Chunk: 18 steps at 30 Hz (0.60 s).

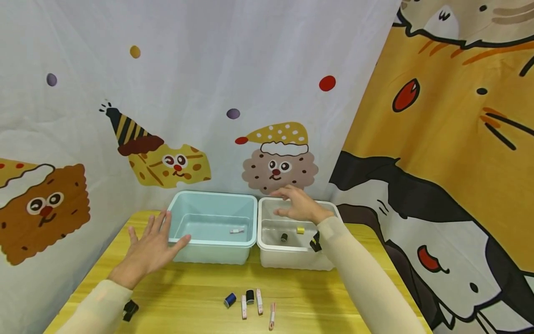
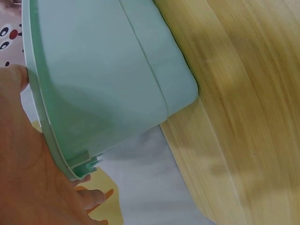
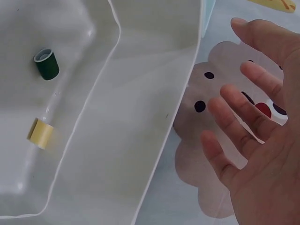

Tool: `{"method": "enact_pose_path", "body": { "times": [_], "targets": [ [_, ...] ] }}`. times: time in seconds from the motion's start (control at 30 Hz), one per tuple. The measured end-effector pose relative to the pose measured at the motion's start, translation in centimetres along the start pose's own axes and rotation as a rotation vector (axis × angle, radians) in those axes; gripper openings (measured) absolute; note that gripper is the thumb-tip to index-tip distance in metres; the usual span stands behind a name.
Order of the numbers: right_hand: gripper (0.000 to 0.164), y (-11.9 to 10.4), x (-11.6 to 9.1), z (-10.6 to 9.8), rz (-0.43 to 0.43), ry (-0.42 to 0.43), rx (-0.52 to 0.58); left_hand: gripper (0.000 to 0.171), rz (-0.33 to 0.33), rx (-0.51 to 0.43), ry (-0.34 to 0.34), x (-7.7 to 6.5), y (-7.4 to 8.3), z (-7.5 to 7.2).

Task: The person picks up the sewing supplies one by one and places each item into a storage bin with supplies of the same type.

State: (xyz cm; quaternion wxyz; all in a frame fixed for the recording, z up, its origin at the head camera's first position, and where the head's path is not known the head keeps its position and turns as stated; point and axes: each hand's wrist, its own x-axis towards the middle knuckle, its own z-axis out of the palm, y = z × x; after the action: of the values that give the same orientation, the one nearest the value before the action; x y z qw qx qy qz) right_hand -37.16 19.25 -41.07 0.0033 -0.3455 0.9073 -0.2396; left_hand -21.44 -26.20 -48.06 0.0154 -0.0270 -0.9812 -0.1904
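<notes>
My left hand [image 1: 149, 248] is spread with nothing in it, beside the left end of the light blue bin [image 1: 210, 254]. In the left wrist view, that hand [image 2: 28, 159] lies along the bin's rim; contact is hard to tell. Over the white bin [image 1: 298, 260] hovers my right hand [image 1: 301, 204], its fingers loosely bent and holding nothing. A dark green thread spool [image 3: 47, 64] and a yellow spool [image 3: 40, 133] lie inside the white bin. The blue bin contains one small whitish folded strip [image 1: 236, 231], perhaps a tape measure.
On the wooden table [image 1: 187, 297] in front of the bins lie a blue spool [image 1: 230, 300], a black spool [image 1: 250, 297] and three pale folded strips with pinkish marks [image 1: 259, 301]. Behind the bins hangs a printed cloth [image 1: 187, 93].
</notes>
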Motion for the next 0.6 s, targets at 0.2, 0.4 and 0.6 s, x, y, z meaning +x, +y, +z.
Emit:
{"method": "enact_pose_path", "body": {
  "times": [0.2, 0.4, 0.6],
  "targets": [
    [0.064, -0.4, -1.0, -0.3, 0.005, 0.002, -0.013, 0.123, -0.002, 0.002, -0.005, 0.0, -0.1, 0.1],
    [0.062, -1.1, -2.3, -0.5, 0.037, 0.003, -0.025, 0.124, -0.002, 0.003, -0.007, 0.1, -0.1, 0.0],
    [0.059, -2.0, -3.8, -0.5, 0.022, 0.004, -0.049, 0.124, -0.005, 0.011, -0.012, 0.2, -0.1, 0.1]
  ]
}}
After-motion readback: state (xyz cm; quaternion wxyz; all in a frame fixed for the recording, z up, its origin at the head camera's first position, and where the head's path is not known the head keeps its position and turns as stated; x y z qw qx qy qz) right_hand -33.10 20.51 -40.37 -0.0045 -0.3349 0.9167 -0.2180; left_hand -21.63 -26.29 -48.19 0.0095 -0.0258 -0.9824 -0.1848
